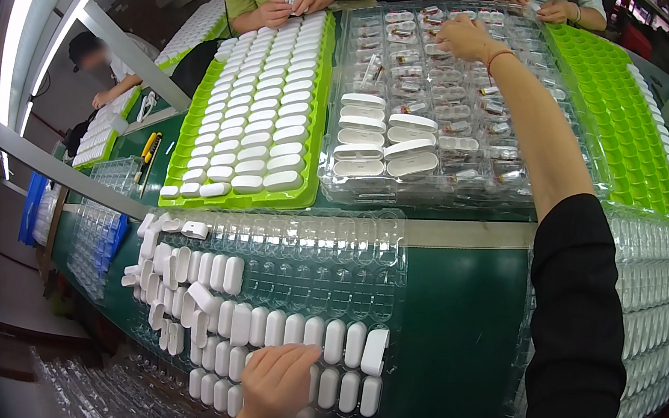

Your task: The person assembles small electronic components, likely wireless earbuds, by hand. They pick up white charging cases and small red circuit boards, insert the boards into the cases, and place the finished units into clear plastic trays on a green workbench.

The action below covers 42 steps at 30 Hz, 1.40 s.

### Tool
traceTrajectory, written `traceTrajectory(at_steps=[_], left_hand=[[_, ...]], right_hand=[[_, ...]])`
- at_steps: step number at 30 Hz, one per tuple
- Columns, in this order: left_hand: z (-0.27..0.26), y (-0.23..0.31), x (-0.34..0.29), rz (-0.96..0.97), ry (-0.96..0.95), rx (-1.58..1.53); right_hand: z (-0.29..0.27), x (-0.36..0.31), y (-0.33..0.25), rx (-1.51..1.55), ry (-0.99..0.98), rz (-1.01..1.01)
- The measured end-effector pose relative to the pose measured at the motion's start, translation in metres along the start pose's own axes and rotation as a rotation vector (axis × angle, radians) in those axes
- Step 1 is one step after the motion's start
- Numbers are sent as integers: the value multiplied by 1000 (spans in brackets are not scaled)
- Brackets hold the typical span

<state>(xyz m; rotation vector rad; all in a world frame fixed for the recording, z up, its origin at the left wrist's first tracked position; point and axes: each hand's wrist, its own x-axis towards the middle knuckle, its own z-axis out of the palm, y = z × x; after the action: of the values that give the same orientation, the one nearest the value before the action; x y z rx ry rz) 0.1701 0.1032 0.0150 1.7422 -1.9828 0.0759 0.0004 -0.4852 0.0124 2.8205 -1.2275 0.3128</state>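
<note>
My left hand (pixel 278 382) is low over the near clear plastic tray (pixel 320 246), its fingers curled together among rows of white oval shells (pixel 354 344). Whatever those fingers grip is hidden beneath them. My right arm stretches to the far part of another clear tray (pixel 477 183), filled with small parts in white, red and clear. There my right hand (pixel 466 38) points its bent fingers down into the cells; its fingertips and anything in them cannot be made out. Several white hinged cases (pixel 409 158) stand open at this tray's near left corner.
Loose white shells (pixel 179 264) lie jumbled at the near tray's left. A green tray (pixel 310 179) of white cases stands beyond, another green tray (pixel 625 114) at far right. Stacked clear trays (pixel 658 327) sit right. Co-workers' hands (pixel 296 4) work across the table (pixel 457 314).
</note>
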Motion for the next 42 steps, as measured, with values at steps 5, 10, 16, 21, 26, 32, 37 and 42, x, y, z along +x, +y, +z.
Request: traceTrajectory(at_steps=[5,10,16,21,26,32,37,42], left_hand=[[1,3,2,42,-14,28],[-6,6,9,77,15,48],[-13,16,2,90,50,30],[-4,19,-10,1,50,43],[-7,17,-6,-52,61,25],[-8,15,2,-34,122,13],[-5,20,12,-43,154,-154],[-6,30,22,-302,15,-732]], right_hand=[[-3,-4,-32,-394,60,7],[-4,-6,-29,-321,189,54],[-5,-15,-27,-184,284,11],[-4,-8,-45,-292,162,114],[-1,-5,-50,-168,186,199],[1,-8,-45,193,312,393],[-31,-38,-12,598,519,209],[-93,-148,-125,818,501,-455]])
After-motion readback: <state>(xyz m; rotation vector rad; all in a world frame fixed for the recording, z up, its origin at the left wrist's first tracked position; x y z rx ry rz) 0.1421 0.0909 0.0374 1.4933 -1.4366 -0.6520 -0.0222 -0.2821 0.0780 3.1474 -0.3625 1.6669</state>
